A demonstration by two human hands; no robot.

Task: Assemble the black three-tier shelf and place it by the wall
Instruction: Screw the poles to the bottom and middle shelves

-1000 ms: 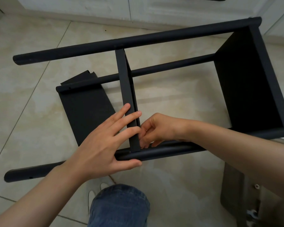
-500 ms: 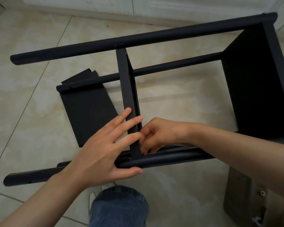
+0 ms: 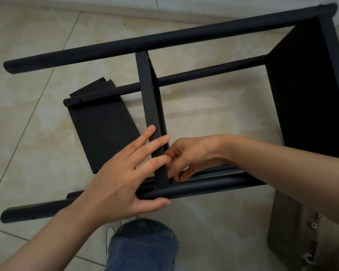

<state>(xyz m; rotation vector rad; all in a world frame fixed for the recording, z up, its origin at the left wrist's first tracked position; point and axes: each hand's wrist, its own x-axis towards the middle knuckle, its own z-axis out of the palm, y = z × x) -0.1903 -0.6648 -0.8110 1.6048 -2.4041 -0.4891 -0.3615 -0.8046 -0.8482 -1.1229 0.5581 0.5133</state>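
Note:
The black shelf frame lies on its side on the tiled floor, with a far pole (image 3: 164, 39) and a near pole (image 3: 204, 187). An end panel (image 3: 305, 98) closes its right side. The middle panel (image 3: 147, 90) stands upright between the poles. My left hand (image 3: 117, 180) presses straight fingers against that panel's near end, with the thumb under the near pole. My right hand (image 3: 192, 153) has its fingers curled and pinched together at the joint behind the panel. What it pinches is hidden. A loose black panel (image 3: 102, 132) lies flat on the floor under the frame's left part.
My knee in blue jeans (image 3: 143, 245) is at the bottom centre, over a white shoe. A grey board (image 3: 286, 227) with several small metal fittings along its edge lies at the lower right. A white baseboard (image 3: 184, 8) runs along the top.
Both hands stay at the same joint. The fingers of my right hand have shifted a little there. The frame sits slightly lower and to the right in view.

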